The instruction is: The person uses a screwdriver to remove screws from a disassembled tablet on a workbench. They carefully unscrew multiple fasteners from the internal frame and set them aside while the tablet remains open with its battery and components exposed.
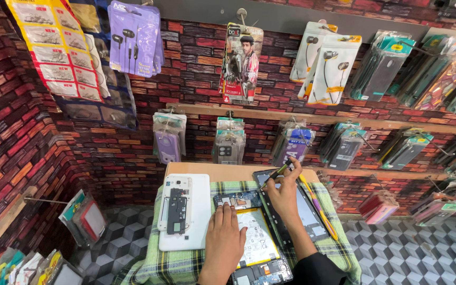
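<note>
My left hand (222,240) lies flat, fingers spread and holding nothing, palm pressing down on the opened phone (254,237) that sits on the checked cloth (186,264) over the tabletop (207,171). The phone's back is off; its pale battery (257,235) and the blue circuit board (238,199) above it are bare. Risk here: if my palm shifts or bears hard on the battery, the cell could dent, and the phone could slide on the loose cloth. My right hand (285,194) is closed in a pinch grip round a thin tool with a yellow-and-black handle (276,173), its tip angled toward the board's upper edge; whether the tip touches I cannot tell. A slip of that tip could scratch the board or skid onto the battery. Just right of the phone lies a dark screen panel (312,214) under my right wrist, so leaning on it could crack it. A yellow pen-like tool (317,208) rests along its right edge, near the cloth's border, and could roll off. To the left, a white back cover (174,203) with a black inner frame rests on a white tray (199,211), well apart from my hands. Beyond, packaged cases and earphones (241,63) hang on the brick-patterned wall (122,153).
</note>
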